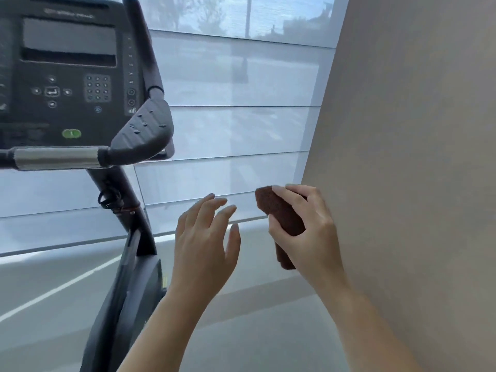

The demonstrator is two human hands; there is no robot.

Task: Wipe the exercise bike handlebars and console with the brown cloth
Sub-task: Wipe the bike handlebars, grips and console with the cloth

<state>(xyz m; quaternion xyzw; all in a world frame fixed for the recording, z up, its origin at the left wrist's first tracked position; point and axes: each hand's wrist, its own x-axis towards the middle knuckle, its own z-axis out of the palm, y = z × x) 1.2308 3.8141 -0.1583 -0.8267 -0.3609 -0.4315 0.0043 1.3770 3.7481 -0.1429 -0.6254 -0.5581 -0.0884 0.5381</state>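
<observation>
Both forearms rise from the bottom edge, well below and right of the console. Right hand grips the cloth, folded into a thick pad, with fingers curled over its top and thumb across its front, probably to present a firm wiping face. Left hand hovers just beside the cloth, its fingers spread, loosely bent and holding nothing; it seems ready to refold or steady the pad. Handlebars sit just right of and below the console, with what look like droplets on the grip, a likely first target. Neither hand touches the bike, so wiping looks not yet begun.
</observation>
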